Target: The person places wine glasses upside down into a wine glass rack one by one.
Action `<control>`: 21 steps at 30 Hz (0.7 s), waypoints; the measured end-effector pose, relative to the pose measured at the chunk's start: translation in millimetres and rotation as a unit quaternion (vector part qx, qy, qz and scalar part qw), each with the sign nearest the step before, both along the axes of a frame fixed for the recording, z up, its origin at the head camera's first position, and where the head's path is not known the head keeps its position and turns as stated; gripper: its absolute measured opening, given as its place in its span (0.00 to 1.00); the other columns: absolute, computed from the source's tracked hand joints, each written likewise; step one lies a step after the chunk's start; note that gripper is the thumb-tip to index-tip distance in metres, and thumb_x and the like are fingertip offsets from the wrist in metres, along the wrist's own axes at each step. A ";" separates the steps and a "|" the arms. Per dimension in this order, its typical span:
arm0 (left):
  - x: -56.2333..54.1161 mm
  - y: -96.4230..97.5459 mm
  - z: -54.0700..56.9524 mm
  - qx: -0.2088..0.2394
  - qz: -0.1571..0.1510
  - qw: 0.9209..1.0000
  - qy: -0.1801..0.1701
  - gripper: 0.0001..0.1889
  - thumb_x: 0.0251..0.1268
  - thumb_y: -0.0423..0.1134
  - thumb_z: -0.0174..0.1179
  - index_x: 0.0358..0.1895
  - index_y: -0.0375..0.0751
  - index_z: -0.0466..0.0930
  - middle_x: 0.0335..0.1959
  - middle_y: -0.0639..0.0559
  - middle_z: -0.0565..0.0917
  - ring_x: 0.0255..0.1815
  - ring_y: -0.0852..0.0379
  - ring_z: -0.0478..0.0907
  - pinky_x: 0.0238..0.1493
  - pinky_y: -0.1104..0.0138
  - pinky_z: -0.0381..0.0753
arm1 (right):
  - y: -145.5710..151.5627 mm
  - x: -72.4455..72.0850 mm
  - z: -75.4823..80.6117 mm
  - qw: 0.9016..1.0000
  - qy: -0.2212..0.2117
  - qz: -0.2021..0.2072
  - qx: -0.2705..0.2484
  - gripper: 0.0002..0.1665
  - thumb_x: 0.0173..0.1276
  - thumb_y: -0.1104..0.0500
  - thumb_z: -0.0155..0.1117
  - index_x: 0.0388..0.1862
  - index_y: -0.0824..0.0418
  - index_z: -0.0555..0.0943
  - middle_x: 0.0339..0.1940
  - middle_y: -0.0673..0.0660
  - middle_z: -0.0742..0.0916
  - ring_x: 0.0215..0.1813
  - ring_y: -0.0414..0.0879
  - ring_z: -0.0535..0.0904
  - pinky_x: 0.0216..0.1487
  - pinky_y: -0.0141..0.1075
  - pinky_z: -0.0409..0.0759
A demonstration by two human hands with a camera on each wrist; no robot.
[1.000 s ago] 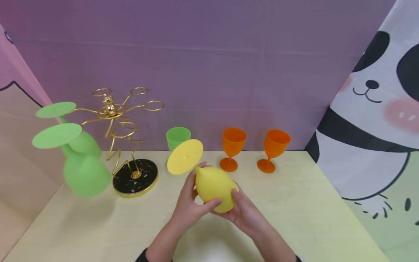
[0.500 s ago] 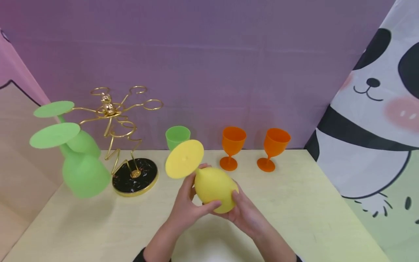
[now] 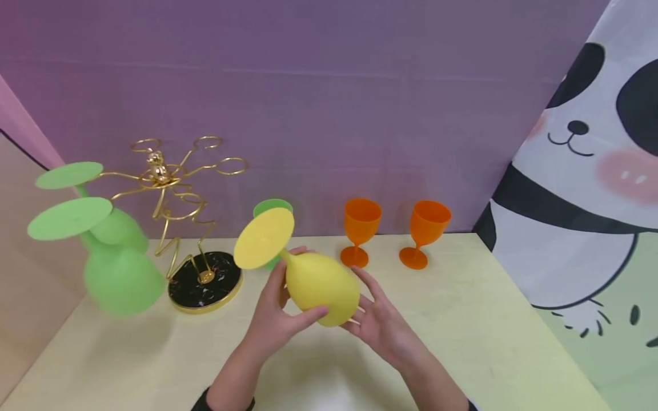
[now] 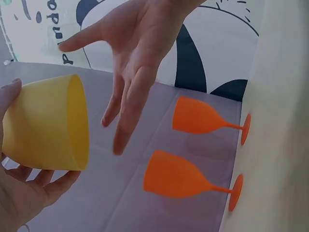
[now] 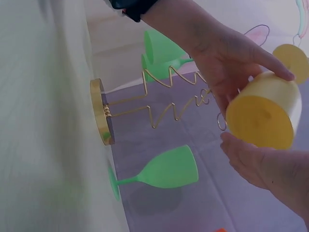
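"Who's holding what?"
"The left hand point(image 3: 275, 319) grips the yellow goblet point(image 3: 319, 285) round its bowl, tilted above the desk point(image 3: 478, 342), right of the gold rack point(image 3: 160, 174). The right hand point(image 3: 388, 331) is spread beside the rim, holding nothing."
"How will it handle?"
"Probably light, stiff, rather slippery plastic; take the bowl, since the stem looks thin."
"Farther out?"
"Two orange goblets point(image 3: 362, 222), well right of the rack."
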State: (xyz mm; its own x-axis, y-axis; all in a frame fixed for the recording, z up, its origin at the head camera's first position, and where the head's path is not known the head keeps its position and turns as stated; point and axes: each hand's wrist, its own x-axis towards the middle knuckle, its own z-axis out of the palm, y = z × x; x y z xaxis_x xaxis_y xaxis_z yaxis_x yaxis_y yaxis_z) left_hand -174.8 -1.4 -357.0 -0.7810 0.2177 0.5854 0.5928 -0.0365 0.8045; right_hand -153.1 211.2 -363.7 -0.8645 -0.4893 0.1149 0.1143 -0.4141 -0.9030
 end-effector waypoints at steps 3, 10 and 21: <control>-0.9 -7.5 2.6 -0.013 0.025 1.000 0.005 0.45 0.44 0.25 0.74 0.69 0.44 0.61 0.66 0.44 0.70 0.62 0.60 0.71 0.57 0.65 0.79 | 2.4 -1.1 5.3 1.000 0.010 -0.013 0.013 0.38 0.78 0.45 0.45 0.78 0.48 0.43 0.72 0.59 0.65 0.66 0.45 0.74 0.66 0.39 0.74; -0.2 -27.4 9.9 -0.074 0.121 0.990 -0.005 0.46 0.42 0.29 0.76 0.69 0.42 0.63 0.67 0.47 0.69 0.62 0.61 0.69 0.54 0.65 0.81 | 14.8 -6.1 7.7 0.995 0.095 0.005 -0.022 0.30 0.81 0.49 0.37 0.78 0.45 0.45 0.73 0.52 0.68 0.72 0.48 0.68 0.71 0.42 0.68; 5.0 -71.3 18.6 -0.108 0.218 0.970 0.018 0.49 0.39 0.24 0.76 0.71 0.40 0.61 0.66 0.45 0.71 0.58 0.73 0.67 0.51 0.85 0.73 | 50.0 -17.7 16.5 0.971 0.234 -0.045 0.009 0.42 0.75 0.56 0.51 0.79 0.47 0.42 0.76 0.50 0.64 0.74 0.45 0.64 0.72 0.33 0.65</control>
